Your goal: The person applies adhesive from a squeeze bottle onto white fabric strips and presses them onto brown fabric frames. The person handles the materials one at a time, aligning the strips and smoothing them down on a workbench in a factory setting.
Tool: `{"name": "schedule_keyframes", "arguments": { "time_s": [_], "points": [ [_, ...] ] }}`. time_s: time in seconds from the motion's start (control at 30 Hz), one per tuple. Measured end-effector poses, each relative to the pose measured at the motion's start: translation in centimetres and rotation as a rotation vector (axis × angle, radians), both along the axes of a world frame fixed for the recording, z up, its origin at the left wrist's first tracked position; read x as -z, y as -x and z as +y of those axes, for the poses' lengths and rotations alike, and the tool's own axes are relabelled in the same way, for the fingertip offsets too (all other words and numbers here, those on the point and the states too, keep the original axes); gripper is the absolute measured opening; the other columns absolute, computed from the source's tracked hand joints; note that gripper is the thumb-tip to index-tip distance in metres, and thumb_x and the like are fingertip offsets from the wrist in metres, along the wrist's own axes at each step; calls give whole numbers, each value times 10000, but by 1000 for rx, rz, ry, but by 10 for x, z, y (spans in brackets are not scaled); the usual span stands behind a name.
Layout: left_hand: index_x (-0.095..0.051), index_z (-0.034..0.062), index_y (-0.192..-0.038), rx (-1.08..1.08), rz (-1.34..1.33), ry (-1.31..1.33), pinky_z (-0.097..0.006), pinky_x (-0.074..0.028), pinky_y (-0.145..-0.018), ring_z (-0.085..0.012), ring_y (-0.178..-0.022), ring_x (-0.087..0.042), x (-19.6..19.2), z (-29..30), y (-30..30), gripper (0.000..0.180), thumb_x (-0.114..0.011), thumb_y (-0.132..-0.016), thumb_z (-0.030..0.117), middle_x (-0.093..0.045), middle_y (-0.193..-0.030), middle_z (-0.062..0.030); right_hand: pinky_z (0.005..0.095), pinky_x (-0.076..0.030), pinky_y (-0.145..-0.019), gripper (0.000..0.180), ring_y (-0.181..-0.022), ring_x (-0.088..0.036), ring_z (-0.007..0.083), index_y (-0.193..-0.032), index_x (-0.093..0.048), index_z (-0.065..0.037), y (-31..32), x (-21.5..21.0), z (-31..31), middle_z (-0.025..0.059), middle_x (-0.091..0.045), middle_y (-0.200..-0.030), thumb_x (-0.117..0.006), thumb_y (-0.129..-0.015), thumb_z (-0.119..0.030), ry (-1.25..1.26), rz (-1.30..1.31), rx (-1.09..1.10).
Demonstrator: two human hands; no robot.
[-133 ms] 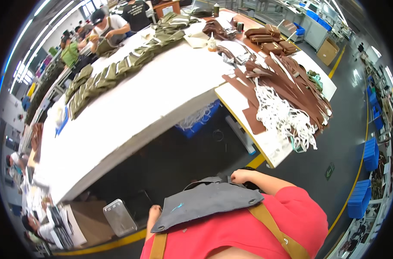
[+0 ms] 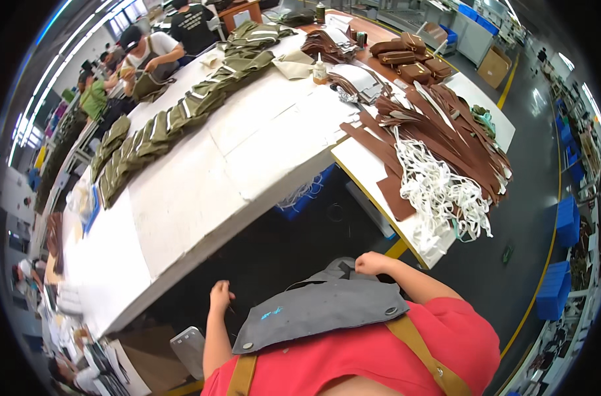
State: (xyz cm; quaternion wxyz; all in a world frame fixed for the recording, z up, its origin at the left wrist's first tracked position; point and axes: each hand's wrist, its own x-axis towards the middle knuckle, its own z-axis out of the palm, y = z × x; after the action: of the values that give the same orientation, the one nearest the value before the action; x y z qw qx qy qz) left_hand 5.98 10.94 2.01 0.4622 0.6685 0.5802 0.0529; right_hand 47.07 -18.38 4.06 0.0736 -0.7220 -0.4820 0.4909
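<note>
A grey apron bib [image 2: 320, 313] with metal eyelets and tan straps hangs over my red shirt. My left hand [image 2: 221, 295] is raised in front of the bib's left side, its fingers curled together. Whatever it may hold is too small to make out. Just beyond the bib's far right edge, my right hand [image 2: 372, 263] is closed beside bunched grey fabric [image 2: 340, 269] with a dark strip. Its fingertips are partly hidden, so I cannot tell what they grip. Both hands are off the tabletop, over the dark gap before the tables.
Ahead stands a white table [image 2: 182, 198] with a row of folded olive fabric pieces [image 2: 162, 129]. A side table at right bears brown strips [image 2: 439, 132], a white cord tangle [image 2: 436, 188] and brown pouches [image 2: 406, 56]. Co-workers [image 2: 149, 56] sit beyond. Blue bins [image 2: 553, 290] line the right.
My left hand has risen forward from beside the bib, showing more forearm. My right hand has shifted only slightly. The bunched grey fabric shows more. My view has turned a little.
</note>
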Motion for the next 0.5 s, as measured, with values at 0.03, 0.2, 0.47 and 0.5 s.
{"name": "schedule_keyframes", "arguments": {
  "time_s": [0.03, 0.2, 0.47, 0.5],
  "points": [
    [-602, 12, -962, 83, -40, -113, -281, -410, -468, -140, -457, -538, -11, 35, -32, 264, -474, -881, 229, -585, -562, -88, 349, -488, -683, 221, -736, -632, 259, -835, -661, -62, -12, -2, 12, 136, -649, -769, -541, -748, -226, -89, 60, 150],
    [-604, 14, -1007, 254, -163, -107, -254, -406, -499, -102, -477, -492, -69, 138, -215, 282, -440, -907, 219, -520, -575, -38, 301, -454, -544, 263, -564, -568, 149, -764, -627, -45, -86, -35, 97, 73, -616, -670, -541, -820, -288, -207, 251, 414],
    [-598, 42, -1012, 603, -153, 31, -260, -420, -502, -108, -489, -527, -67, 184, -432, 241, -461, -910, 211, -531, -565, -47, 301, -438, -542, 320, -549, -547, 147, -706, -598, -11, -299, -56, 206, 78, -590, -612, -543, -841, -296, -405, 138, 694],
    [-596, 42, -1015, 675, -127, 20, -267, -426, -509, -120, -495, -536, -77, 182, -457, 241, -461, -910, 212, -539, -572, -56, 302, -437, -555, 312, -564, -551, 151, -714, -598, -5, -327, -57, 211, 89, -589, -614, -542, -839, -285, -431, 76, 716]
  ]
}}
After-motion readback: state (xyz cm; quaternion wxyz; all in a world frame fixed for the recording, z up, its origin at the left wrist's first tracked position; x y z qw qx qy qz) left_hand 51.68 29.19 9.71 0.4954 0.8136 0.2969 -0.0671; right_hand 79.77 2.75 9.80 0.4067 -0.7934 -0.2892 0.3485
